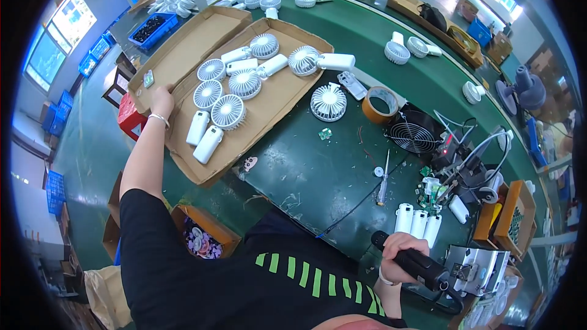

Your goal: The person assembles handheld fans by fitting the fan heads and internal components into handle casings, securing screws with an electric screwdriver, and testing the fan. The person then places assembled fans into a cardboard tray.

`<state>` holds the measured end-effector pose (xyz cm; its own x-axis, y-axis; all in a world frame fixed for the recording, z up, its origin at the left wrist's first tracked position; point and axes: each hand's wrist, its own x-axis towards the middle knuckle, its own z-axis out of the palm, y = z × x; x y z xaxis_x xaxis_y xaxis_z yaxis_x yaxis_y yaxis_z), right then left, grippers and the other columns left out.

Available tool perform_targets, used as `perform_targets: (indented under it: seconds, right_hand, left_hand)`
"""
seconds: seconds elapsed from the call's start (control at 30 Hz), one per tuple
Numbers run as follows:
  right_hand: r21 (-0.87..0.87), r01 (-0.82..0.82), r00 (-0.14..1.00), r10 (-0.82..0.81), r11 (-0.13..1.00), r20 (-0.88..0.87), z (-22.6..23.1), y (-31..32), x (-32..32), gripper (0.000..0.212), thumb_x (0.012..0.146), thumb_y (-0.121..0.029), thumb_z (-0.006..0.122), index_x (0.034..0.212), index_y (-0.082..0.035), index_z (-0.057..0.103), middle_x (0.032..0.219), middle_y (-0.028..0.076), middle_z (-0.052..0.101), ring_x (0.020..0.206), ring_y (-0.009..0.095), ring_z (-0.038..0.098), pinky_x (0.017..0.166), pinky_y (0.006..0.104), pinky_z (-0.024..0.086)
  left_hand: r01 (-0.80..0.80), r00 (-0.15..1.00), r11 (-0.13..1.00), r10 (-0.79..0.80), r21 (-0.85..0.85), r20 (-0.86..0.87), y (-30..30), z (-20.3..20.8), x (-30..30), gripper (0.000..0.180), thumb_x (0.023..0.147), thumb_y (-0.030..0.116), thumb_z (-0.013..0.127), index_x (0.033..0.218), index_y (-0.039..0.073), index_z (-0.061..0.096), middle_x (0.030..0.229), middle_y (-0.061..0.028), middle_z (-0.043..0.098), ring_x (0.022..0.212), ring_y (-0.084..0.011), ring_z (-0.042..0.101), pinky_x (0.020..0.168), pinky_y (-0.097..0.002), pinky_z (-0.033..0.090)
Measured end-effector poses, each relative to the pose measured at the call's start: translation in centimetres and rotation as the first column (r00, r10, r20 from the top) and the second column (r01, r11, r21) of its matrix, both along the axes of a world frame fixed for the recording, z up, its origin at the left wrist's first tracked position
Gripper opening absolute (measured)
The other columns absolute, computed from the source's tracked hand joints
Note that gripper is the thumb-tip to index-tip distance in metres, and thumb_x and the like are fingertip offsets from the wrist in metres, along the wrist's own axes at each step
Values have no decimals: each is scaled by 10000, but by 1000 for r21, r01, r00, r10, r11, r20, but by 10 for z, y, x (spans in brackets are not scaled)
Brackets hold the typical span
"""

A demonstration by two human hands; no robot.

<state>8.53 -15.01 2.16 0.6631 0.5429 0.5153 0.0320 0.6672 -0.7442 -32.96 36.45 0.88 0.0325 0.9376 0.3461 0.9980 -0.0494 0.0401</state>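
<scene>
Black short-sleeved shirt [202, 287] with green bars [317, 282], white wristbands [160, 118].

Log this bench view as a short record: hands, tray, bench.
left hand: at cardboard tray, left edge; grip unclear
right hand: wrapped around black cylindrical tool
in tray: round white fans, white handles
on bench: tape roll, screwdriver, white fan, three upright-looking white casings

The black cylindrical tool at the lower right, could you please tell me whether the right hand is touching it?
Touching: the head view shows the right hand wrapped around the black cylindrical tool, both ends showing.
</scene>
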Motion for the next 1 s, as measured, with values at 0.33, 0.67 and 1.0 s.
perform_targets:
  seconds: [0.33,0.67,1.0]
  right_hand:
    - [-135,17,993,-1,991,117,5,7,0,774,832,-786,394,854,-17,478,535,58,497,424,172,474,444,282,385]
    - [-160,-186,893,235,970,384,2,2,7,166,837,-148,619,873,8,573,643,99,613,552,250,612,549,360,501]
    - [-113,-345,838,360,932,409,7,-2,19,289,876,-272,586,928,12,573,648,104,601,546,246,606,526,338,488]
  left_hand:
    - [482,828,867,-402,-130,390,-45,33,205,377,858,169,581,1226,91,593,843,-154,693,739,-318,665,748,-409,534]
    - [438,648,675,221,-594,728,-63,7,282,835,906,413,588,1468,154,28,849,-79,523,673,-168,548,687,-438,543]
    - [540,560,721,77,-434,825,-113,0,204,445,869,182,670,1265,150,472,1024,-108,594,856,-174,607,676,-327,510]
